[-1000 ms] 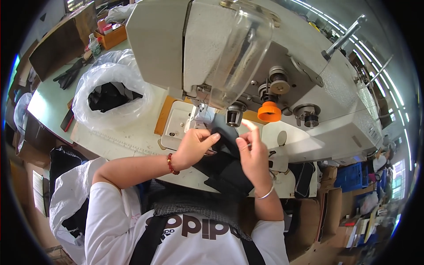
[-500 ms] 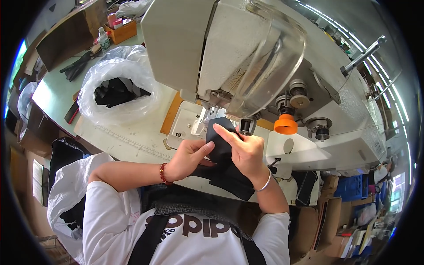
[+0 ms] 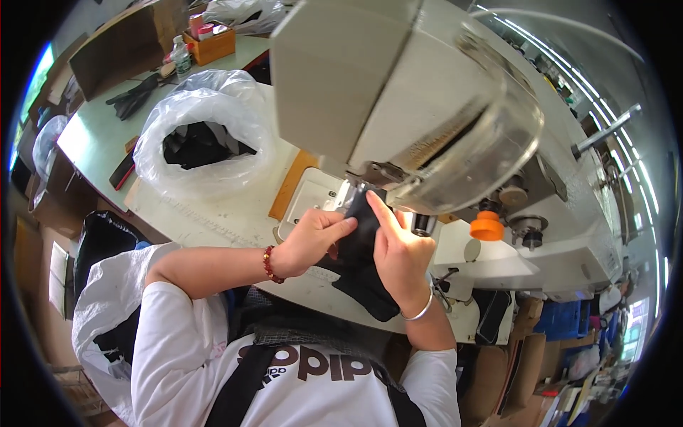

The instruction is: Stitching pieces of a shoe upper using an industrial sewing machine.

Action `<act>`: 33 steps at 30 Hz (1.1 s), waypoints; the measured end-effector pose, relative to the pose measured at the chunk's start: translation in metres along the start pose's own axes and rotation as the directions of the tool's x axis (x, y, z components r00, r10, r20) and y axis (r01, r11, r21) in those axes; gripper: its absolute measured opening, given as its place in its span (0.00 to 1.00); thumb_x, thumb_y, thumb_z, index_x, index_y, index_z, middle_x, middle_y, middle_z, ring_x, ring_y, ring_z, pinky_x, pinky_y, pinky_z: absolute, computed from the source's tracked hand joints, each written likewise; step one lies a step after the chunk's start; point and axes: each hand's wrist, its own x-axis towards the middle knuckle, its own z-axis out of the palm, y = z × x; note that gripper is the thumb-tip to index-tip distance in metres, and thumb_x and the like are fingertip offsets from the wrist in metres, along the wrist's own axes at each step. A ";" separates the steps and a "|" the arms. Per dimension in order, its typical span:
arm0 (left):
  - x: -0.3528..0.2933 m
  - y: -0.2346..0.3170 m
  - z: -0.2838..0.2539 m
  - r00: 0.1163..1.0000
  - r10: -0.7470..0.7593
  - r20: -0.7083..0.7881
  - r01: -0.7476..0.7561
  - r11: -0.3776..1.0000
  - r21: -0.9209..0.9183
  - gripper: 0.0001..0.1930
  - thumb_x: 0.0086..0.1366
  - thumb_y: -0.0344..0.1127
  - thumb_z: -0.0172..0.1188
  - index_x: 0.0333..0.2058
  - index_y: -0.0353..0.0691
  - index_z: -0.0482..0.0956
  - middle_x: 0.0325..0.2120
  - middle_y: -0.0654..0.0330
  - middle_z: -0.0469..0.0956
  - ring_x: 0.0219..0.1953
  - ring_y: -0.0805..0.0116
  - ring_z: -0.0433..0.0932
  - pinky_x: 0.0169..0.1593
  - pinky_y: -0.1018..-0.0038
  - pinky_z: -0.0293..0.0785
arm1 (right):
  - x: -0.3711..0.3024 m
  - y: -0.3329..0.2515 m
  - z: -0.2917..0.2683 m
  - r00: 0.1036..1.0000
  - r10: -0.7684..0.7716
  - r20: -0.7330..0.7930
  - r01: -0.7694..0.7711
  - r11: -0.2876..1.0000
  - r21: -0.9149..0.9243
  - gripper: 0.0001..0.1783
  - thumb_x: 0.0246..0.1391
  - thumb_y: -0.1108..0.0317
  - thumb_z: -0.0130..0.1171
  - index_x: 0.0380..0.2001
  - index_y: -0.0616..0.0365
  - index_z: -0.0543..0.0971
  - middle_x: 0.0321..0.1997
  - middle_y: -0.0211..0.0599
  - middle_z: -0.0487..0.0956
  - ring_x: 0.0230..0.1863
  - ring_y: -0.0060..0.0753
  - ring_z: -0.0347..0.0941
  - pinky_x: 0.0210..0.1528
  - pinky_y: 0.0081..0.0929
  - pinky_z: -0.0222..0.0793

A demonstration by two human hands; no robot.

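Note:
A piece of black fabric lies under the needle area of a sewing machine and hangs down toward the table's near edge. My left hand pinches its left edge between thumb and fingers. On the right side, my right hand grips the same cloth, its index finger stretched along the top near the needle. The needle itself is mostly hidden behind the machine head and the fabric. A pale metal plate shows left of the cloth.
A clear plastic bag with dark pieces stands left on the worktable. Behind it are a small bottle and a wooden box. An orange knob juts from the machine at right. A white sack sits lower left.
My view has shifted, so the machine appears farther right and larger. Both hands still hold the black fabric, which has turned slightly and sits close to the needle area.

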 end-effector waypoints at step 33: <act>0.045 0.055 -0.307 0.972 0.235 0.005 0.149 -0.635 0.758 0.08 0.66 0.32 0.57 0.38 0.45 0.85 0.43 0.58 0.81 0.55 0.62 0.78 0.60 0.62 0.70 | 0.001 0.011 0.007 0.998 -0.065 0.022 0.059 0.975 0.215 0.35 0.49 0.89 0.55 0.63 0.57 0.81 0.26 0.47 0.77 0.20 0.40 0.70 0.27 0.32 0.69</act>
